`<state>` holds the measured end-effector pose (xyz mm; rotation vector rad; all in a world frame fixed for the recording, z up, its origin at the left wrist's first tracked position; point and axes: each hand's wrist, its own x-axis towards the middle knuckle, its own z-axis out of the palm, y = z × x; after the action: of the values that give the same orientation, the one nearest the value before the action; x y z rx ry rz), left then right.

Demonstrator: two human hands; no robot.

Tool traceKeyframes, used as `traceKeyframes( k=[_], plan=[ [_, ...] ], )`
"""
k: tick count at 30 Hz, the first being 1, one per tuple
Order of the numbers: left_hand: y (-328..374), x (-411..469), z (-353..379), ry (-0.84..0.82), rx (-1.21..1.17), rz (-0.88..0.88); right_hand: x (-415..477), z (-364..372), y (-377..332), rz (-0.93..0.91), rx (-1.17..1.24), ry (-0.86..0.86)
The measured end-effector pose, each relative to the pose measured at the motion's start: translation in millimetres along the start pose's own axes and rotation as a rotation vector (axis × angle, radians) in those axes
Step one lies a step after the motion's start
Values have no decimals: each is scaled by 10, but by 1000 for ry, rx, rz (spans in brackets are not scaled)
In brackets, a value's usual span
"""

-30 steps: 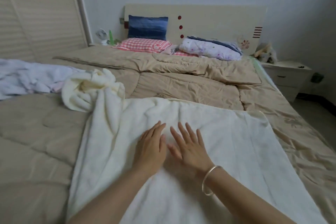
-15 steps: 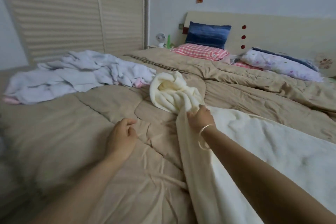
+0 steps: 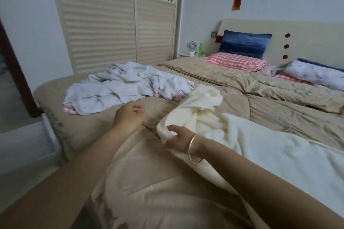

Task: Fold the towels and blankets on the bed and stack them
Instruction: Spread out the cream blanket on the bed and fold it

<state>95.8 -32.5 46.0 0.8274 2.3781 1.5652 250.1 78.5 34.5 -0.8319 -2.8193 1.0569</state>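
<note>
Spreading cream blanket [image 3: 279, 154] pre-fold: R hand [image 3: 178, 140] pinches its bunched end; L hand [image 3: 128, 115] beside blanket, loosely curled, empty; prob. needs 2nd corner next.

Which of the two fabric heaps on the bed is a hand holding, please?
The cream blanket, gripped by the right hand; the white heap lies untouched.

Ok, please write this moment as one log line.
right hand: grips cream blanket | left hand: holds nothing | white pile: unfolded
</note>
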Motion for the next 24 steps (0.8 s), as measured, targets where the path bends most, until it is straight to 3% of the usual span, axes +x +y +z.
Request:
traceKeyframes(
  k=[2, 4, 5, 11, 14, 19, 24],
  plan=[
    [95, -32, -47, 9, 20, 31, -121, 197, -165, -95, -25, -306],
    [156, -63, -102, 31, 64, 50, -277, 205, -224, -88, 154, -608],
    [166, -57, -119, 33, 112, 50, -338, 164, -216, -84, 260, -652],
    [-17, 56, 154, -129, 286, -10, -137, -200, 372, 83, 531, -103],
    [-168, 125, 431, -96, 509, 42, -21, -299, 645, 116, 439, 84],
    [-423, 563, 748, -25, 719, 164, 345, -327, 646, 66, 264, 126],
    [-566, 1114, 700, -66, 688, 236, 1133, -234, 249, 108, 474, 147]
  ],
)
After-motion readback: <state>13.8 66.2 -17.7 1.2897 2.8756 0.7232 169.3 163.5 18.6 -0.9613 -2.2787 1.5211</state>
